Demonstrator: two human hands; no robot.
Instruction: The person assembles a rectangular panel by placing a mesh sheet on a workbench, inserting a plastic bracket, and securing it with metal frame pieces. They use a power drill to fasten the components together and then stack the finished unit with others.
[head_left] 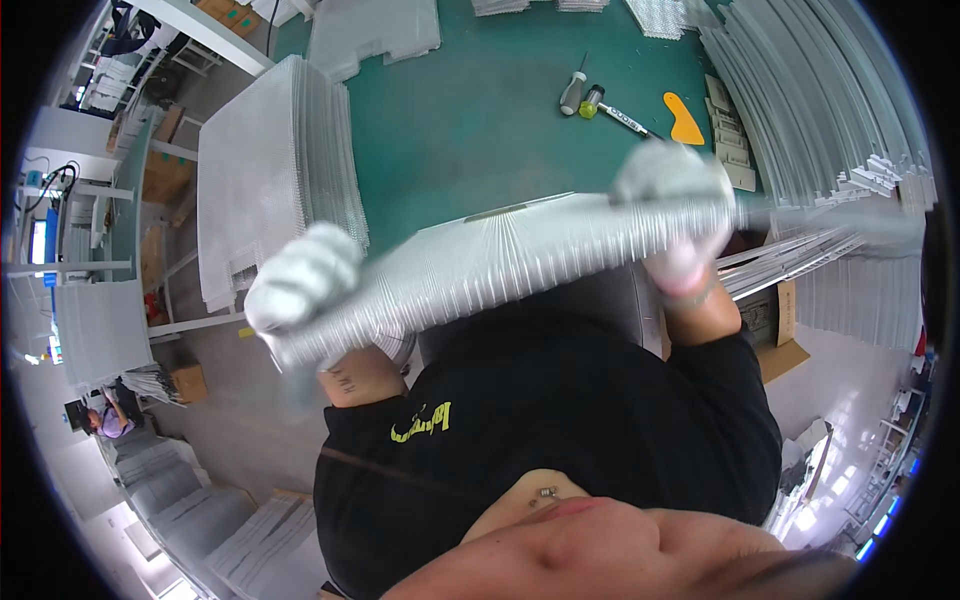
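Observation:
Both my hands wear white gloves and are blurred by motion. Between them, in front of my chest, a translucent white ribbed plastic sheet [500,262] is held tilted, its right end higher in the picture. My left hand [305,278] is closed around its left end. At the other end my right hand [672,190] grips it, fingers over the top edge. Whether it is one sheet or several together, I cannot tell. A dark slot shows along the sheet's far edge.
The green tabletop [450,130] holds a tall stack of similar sheets [250,180] at left and another stack [810,100] at right. Farther back lie a grey-handled screwdriver [572,95], a yellow-green handled tool [590,103], a marker [624,120] and a yellow scraper [683,120].

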